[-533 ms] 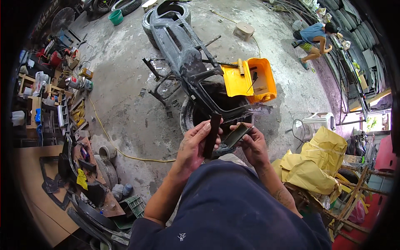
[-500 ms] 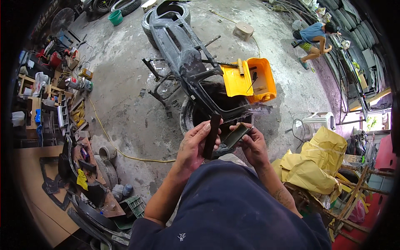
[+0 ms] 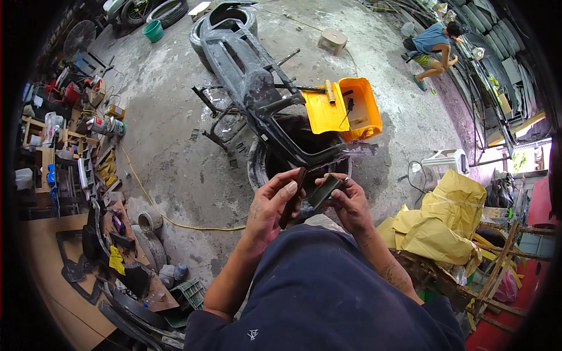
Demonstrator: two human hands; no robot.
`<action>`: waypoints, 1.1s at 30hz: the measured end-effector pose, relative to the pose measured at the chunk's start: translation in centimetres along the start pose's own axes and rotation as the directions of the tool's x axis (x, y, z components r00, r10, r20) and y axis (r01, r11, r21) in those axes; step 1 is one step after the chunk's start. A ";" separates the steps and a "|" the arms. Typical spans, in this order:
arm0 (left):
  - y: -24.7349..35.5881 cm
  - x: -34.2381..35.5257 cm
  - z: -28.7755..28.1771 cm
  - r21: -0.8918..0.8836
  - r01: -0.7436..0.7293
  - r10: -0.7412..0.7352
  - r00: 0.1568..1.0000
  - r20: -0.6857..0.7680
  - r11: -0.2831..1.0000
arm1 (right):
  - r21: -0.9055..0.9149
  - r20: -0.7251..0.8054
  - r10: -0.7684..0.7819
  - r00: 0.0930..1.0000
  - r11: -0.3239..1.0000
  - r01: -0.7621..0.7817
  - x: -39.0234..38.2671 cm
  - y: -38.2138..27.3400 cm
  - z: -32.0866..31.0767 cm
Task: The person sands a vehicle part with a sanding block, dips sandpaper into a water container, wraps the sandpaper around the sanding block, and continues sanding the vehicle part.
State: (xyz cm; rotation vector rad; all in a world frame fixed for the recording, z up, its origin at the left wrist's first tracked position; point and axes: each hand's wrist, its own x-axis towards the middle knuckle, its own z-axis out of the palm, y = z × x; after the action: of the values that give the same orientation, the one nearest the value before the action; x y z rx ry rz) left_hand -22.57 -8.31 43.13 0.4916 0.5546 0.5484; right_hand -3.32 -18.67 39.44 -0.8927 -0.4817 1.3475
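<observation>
My left hand (image 3: 271,200) is closed around a dark brown flat strip (image 3: 293,199), which stands tilted and nearly edge-on in front of my torso. Close beside it, my right hand (image 3: 351,205) pinches a dark green-grey rectangular block (image 3: 324,192) between thumb and fingers. A narrow gap separates strip and block. Just beyond both hands lies the end of a long black and grey car bumper (image 3: 275,111), its surface dusty with pale smears. It rests across a black metal stand (image 3: 219,137) and tires; the near tire (image 3: 256,167) is partly hidden under it.
An open yellow container (image 3: 369,111) stands right of the bumper, with tools on its flap. Yellow paper (image 3: 445,216) covers a rack at right. Paint cans (image 3: 117,127) and clutter line the left. A person (image 3: 432,50) bends over parts far right. A yellow hose (image 3: 146,199) crosses the floor.
The strip in my left hand has turned from showing its broad face to nearly edge-on. The block in my right hand has tipped, showing more of its flat face. The whole view has shifted slightly.
</observation>
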 end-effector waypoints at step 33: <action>-0.9 1.1 -2.2 0.139 -0.048 0.048 0.999 0.002 0.989 | -0.014 -0.205 0.031 0.978 0.999 -0.035 -0.5 -0.9 -0.1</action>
State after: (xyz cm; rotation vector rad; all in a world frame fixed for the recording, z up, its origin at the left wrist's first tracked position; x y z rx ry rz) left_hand -22.78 -7.70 40.60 0.6388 0.5859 0.5583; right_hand -2.79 -19.17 40.16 -1.0456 -0.3215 1.2663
